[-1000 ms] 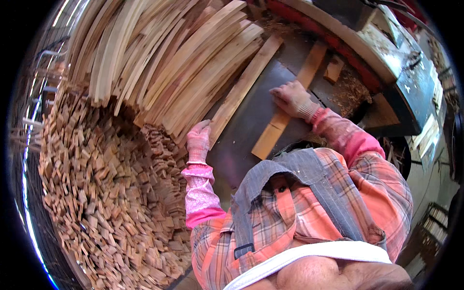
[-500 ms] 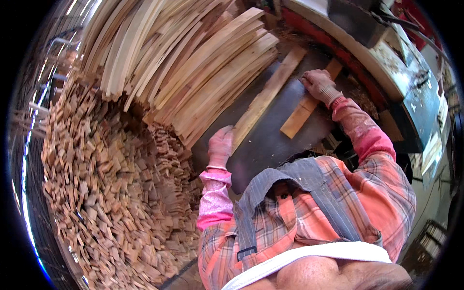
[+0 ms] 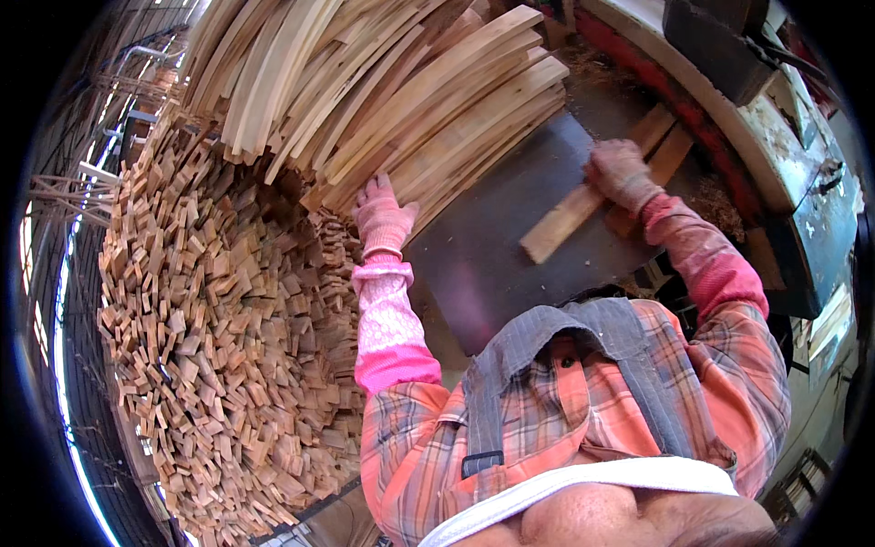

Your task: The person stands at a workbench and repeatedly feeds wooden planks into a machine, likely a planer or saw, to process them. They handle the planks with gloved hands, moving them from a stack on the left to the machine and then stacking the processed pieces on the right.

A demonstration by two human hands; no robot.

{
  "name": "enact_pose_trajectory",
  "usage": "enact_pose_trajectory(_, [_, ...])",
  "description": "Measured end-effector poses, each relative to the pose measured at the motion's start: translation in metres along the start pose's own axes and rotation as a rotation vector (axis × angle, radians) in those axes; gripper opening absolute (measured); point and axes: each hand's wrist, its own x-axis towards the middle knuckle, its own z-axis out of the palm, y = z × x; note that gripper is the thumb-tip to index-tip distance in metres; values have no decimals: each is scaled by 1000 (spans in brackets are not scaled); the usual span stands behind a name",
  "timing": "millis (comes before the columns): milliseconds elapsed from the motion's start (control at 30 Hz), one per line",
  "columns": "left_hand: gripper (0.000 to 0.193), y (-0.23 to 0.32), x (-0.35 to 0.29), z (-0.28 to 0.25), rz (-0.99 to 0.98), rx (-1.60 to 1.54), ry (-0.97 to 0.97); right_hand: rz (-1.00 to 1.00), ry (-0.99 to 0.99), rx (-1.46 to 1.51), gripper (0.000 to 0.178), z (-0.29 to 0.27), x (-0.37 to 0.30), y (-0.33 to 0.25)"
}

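My left hand (image 3: 383, 216), in a pink glove, lies with fingers stretched out on the near ends of a stack of long wooden slats (image 3: 442, 150). My right hand (image 3: 622, 173), also gloved, is closed over a wooden slat (image 3: 563, 224) on the dark tabletop (image 3: 506, 219), and its fingertips are partly hidden. This slat slants from near the table's middle toward the far right. Close beside it on the right lies a second slat (image 3: 670, 157), partly covered by my right hand and wrist.
To my left stands a large pile of stacked wood with many cut ends (image 3: 214, 337) showing. A machine with a pale curved edge (image 3: 702, 87) and a dark block (image 3: 715, 46) borders the table at the right. Wood shavings (image 3: 717, 202) lie along that edge.
The slat that was at my left hand has moved right, beside the other one, and is under my right hand. My left hand has let go of it and moved left onto the stack.
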Motion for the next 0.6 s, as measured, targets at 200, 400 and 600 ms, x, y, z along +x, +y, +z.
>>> enact_pose_trajectory(200, [84, 8, -5, -37, 43, 84, -133, -55, 152, 15, 29, 3, -14, 53])
enact_pose_trajectory(400, [71, 25, -67, 10, 302, -303, 138, 42, 198, 122, 22, 2, -15, 49])
enact_pose_trajectory(600, [61, 110, -102, 27, 309, -327, -89, -193, 284, 259, 34, -26, -23, -55])
